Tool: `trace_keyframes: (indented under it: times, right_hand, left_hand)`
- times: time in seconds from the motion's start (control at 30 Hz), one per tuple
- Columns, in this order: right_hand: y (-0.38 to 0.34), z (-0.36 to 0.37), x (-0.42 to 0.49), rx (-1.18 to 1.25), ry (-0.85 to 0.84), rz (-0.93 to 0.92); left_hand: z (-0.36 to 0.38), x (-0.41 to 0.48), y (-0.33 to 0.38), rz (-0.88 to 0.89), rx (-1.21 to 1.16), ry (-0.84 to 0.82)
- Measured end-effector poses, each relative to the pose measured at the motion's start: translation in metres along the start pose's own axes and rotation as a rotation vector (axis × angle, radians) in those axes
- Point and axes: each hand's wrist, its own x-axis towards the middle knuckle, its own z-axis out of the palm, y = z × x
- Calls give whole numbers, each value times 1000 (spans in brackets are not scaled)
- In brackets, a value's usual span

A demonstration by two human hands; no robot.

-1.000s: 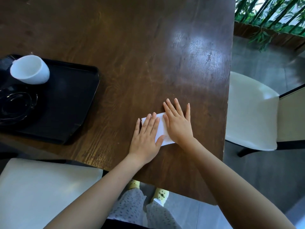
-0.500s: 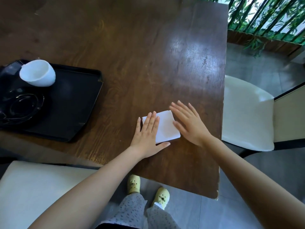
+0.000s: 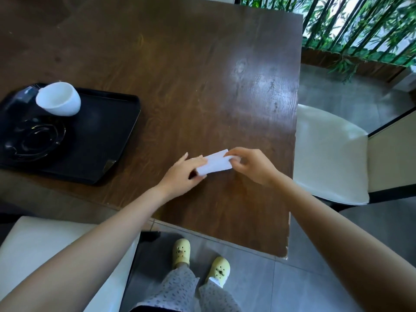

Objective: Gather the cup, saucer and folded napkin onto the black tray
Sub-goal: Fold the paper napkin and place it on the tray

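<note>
A white folded napkin point(image 3: 215, 164) is held just above the brown table between both hands. My left hand point(image 3: 183, 174) pinches its left end and my right hand point(image 3: 252, 165) pinches its right end. The black tray point(image 3: 101, 140) lies at the table's left side. On it a white cup point(image 3: 59, 99) stands tilted at the far left corner, and a dark glass saucer point(image 3: 31, 138) lies in front of the cup. The napkin is well to the right of the tray.
The wooden table point(image 3: 191, 75) ends close on the right and near side. A white chair seat point(image 3: 328, 154) stands to the right, another point(image 3: 45, 251) at lower left. Green plants behind bars fill the upper right. My feet in yellow clogs are on the grey floor.
Both hands were pressing flat on the napkin; the right hand lifted off, then both hands pinched its ends and raised it. The napkin now looks folded narrower. The camera view shifted back.
</note>
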Motion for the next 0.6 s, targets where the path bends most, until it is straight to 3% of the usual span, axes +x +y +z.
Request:
trace_keyframes:
  times: [0.1, 0.17, 0.23, 0.37, 0.6]
  right_hand:
    - [-15, -18, 12, 325, 9, 128]
    - [-25, -25, 15, 585, 1, 243]
    - [-31, -29, 15, 694, 1, 307]
    - [-37, -33, 13, 795, -29, 324]
    - [-50, -18, 12, 731, 158, 330]
  left_hand:
    - [-20, -7, 17, -215, -522, 121]
    - [-28, -8, 29, -255, -695, 151]
    - [-33, -10, 39, -296, -808, 177]
    - [-36, -13, 49, -349, -899, 241]
    - [-21, -22, 62, -367, -855, 313]
